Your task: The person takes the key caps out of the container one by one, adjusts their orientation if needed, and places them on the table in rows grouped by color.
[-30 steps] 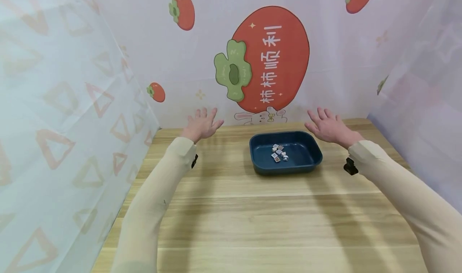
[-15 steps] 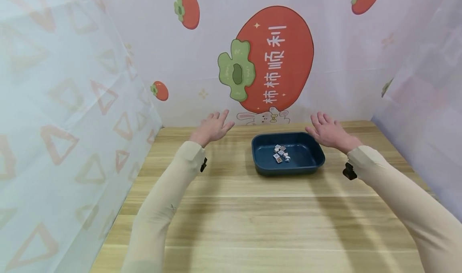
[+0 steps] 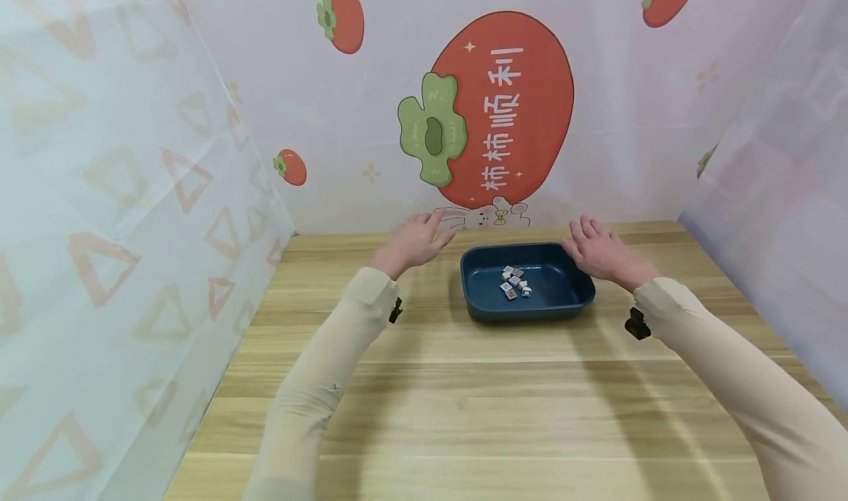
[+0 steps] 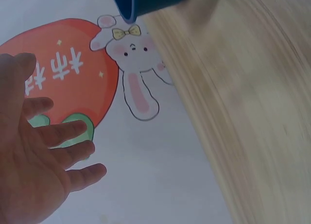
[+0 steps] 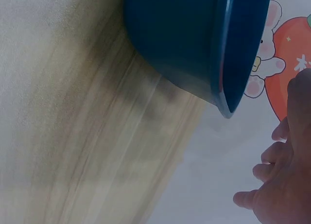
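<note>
A dark blue rectangular tray [image 3: 490,314] stands on the wooden table, with several small white cubes [image 3: 514,281] grouped in its left half; some show a brown face. My left hand [image 3: 414,242] is held left of the tray, fingers spread and nothing in it; the left wrist view shows this hand [image 4: 46,151] with its palm visible and the tray's corner [image 4: 155,0] above. At the tray's right end my right hand [image 3: 601,251] overlaps the rim in the head view, fingers extended and holding nothing. In the right wrist view, the tray's outer wall [image 5: 175,39] rises beside that hand [image 5: 286,170].
The wooden table [image 3: 490,405] reaches back to a white cloth [image 3: 371,104] printed with red persimmons and a rabbit. Another patterned white cloth [image 3: 119,265] closes the left side, and a pale one [image 3: 782,192] hangs on the right.
My left hand has moved right, toward the tray. The right hand has come slightly lower and nearer the tray's right rim. Tray and cubes stay in place.
</note>
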A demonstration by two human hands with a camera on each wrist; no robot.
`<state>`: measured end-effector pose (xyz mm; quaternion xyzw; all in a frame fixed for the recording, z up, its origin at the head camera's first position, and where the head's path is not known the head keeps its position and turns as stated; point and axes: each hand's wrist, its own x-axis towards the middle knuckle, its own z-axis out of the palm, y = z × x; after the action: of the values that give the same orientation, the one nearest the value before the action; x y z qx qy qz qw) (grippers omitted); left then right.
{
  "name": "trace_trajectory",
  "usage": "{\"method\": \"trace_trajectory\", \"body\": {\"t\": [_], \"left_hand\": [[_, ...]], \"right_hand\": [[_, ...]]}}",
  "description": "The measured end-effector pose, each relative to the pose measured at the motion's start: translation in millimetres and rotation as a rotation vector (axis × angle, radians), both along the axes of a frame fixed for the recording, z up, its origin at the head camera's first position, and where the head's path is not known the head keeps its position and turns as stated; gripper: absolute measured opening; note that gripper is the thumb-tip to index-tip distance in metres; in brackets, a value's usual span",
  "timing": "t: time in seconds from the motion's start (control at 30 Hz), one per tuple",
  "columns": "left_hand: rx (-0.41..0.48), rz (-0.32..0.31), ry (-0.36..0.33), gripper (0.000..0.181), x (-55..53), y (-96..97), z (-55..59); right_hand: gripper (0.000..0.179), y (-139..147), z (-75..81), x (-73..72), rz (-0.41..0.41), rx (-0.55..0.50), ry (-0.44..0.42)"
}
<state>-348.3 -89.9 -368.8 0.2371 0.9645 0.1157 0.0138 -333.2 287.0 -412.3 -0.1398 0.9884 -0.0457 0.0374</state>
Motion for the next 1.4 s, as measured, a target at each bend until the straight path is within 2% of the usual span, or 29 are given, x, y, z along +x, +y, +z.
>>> {"method": "trace_trajectory", "body": {"t": [0.17,0.43,0.63,0.77,0.97,1.07,1.4], "left_hand": [[0.055,-0.045,0.017,0.059,2.4,15.4,-6.8],[0.091,-0.064,-0.013,0.063,6.3,40.1,-17.4],[0.132,-0.075,-0.018,0.059,8.6,55.1,-29.0],[0.13,-0.106,-0.009,0.058,8.7,65.4,-36.7],[0.108,-0.148,-0.002,0.052,11.1,81.2,-47.0],[0.093,-0.164,-0.022,0.051,12.5,88.0,-51.2],[0.062,-0.169,-0.093,0.045,15.3,101.5,-60.4]], "right_hand": [[0.072,-1,-7.2,0.7,0.015,0.017,0.026],[0.069,-2,-14.1,4.5,0.019,-0.017,0.058],[0.063,-2,-20.4,4.9,0.049,-0.007,0.138],[0.059,-3,-23.9,4.3,0.079,0.006,0.184],[0.066,-7,-29.3,4.5,0.039,-0.031,0.112],[0.067,-8,-31.6,4.4,0.015,-0.043,0.081],[0.066,-12,-39.4,3.7,0.008,-0.063,0.103]]}}
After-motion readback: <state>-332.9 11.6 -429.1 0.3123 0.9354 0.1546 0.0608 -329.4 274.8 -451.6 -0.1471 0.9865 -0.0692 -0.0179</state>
